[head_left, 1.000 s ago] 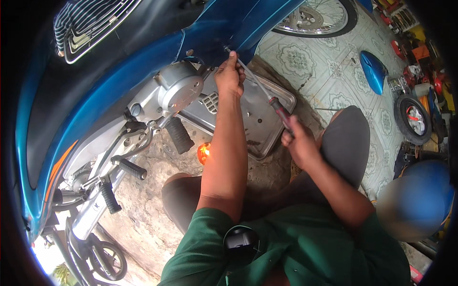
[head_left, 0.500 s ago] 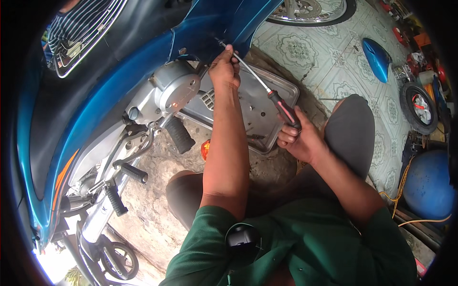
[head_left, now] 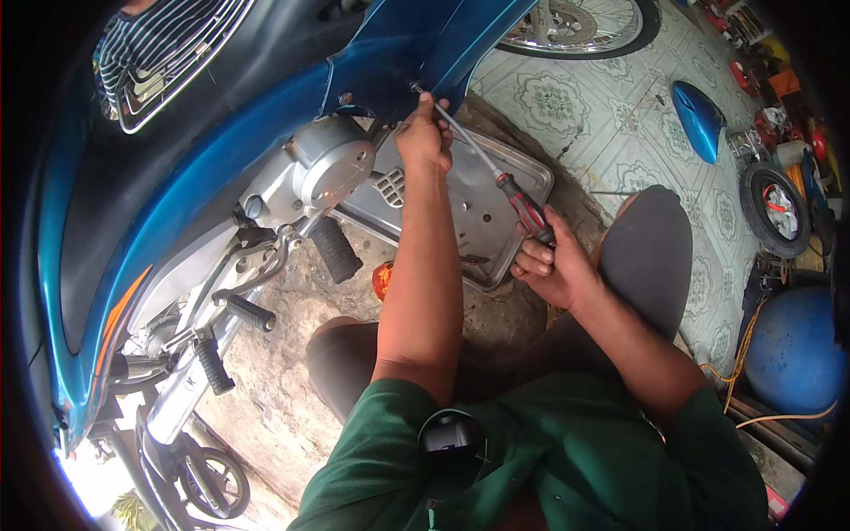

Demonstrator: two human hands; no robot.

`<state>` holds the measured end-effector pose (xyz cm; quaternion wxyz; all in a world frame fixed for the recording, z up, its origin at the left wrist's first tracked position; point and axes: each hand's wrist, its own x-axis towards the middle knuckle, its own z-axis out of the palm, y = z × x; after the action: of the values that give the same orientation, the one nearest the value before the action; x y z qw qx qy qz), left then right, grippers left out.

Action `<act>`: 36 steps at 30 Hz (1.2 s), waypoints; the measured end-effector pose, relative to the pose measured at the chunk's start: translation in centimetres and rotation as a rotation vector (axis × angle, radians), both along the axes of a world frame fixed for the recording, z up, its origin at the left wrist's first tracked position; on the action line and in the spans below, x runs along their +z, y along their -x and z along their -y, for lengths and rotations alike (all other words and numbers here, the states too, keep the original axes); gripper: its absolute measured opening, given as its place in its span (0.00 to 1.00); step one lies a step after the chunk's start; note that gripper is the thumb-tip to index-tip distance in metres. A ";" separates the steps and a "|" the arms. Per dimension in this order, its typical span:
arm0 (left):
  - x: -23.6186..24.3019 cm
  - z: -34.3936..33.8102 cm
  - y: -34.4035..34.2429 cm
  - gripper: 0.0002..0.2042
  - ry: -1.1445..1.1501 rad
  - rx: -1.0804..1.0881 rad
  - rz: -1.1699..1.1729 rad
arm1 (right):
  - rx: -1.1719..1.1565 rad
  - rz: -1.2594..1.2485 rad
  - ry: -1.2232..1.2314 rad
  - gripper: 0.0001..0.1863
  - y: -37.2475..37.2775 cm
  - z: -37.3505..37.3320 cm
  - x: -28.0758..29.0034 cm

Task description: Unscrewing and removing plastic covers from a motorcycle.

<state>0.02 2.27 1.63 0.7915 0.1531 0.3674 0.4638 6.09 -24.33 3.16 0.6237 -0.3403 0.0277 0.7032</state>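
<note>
"Under the curve of the glossy blue plastic bodywork point(head_left: 390, 57), where is the tool?"

"The long screwdriver with a red-and-black handle point(head_left: 524, 209) and a thin steel shaft runs slantwise from the right hand up to that panel. Its tip is at or just beside a small bright metal spot point(head_left: 414, 87); I cannot tell whether it is seated."

"And the hands?"

"The left hand point(head_left: 425, 137) has thumb and fingers drawn in around the shaft near the tip. Whether they pinch a fastener as well, I cannot tell. The right hand point(head_left: 562, 265) has its fingers curled around the butt of the handle."

"How should that be handled well?"

"Let the left fingertips act as a light guide, leaving the shaft free to spin. Line the shaft up squarely with the fastener, since a slanted blade can slip and scratch the paint. Push in steadily from the right palm while turning, and ease off if it feels rough."

"Anything below to mind?"

"The shallow grey metal tray point(head_left: 478, 199) lies beneath the left hand, so a dropped small part might land there. The shiny orange lens point(head_left: 382, 280) sits on the stone floor point(head_left: 292, 354), just beside the left forearm."
</note>
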 end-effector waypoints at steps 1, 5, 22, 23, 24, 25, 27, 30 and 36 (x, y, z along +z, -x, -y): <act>-0.3 -0.2 0.2 0.07 -0.012 -0.030 0.031 | 0.078 -0.190 -0.135 0.18 -0.4 0.3 -0.4; -0.2 -0.5 0.2 0.07 -0.024 -0.016 -0.037 | -0.062 1.413 0.335 0.22 3.3 -1.2 2.3; 0.2 -0.4 -0.8 0.09 -0.073 0.119 -0.163 | -0.311 1.747 0.119 0.24 4.2 -1.4 1.2; 0.3 0.1 -0.8 0.09 -0.071 0.123 -0.161 | -0.223 1.237 0.176 0.24 3.8 -1.2 1.5; 0.4 0.6 -0.8 0.09 -0.077 0.136 -0.186 | -0.133 0.725 0.222 0.24 3.3 -1.0 1.7; 0.3 1.1 -0.7 0.10 -0.085 0.149 -0.210 | -0.045 0.213 0.255 0.24 2.9 -0.9 1.9; 0.5 1.2 -0.7 0.10 -0.094 0.162 -0.234 | -0.015 0.076 0.115 0.23 1.8 -0.7 1.6; 0.6 1.2 -0.8 0.12 -0.134 0.120 -0.247 | 0.038 -0.200 -0.161 0.21 1.3 -0.8 1.4; 0.2 0.1 -0.7 0.12 -0.118 0.105 -0.322 | -0.177 1.574 0.138 0.23 4.2 -2.2 1.7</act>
<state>0.73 2.14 1.83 0.6866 0.2522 0.4693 0.4947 1.84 -22.13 4.85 0.4913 -0.7716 -0.3507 0.2006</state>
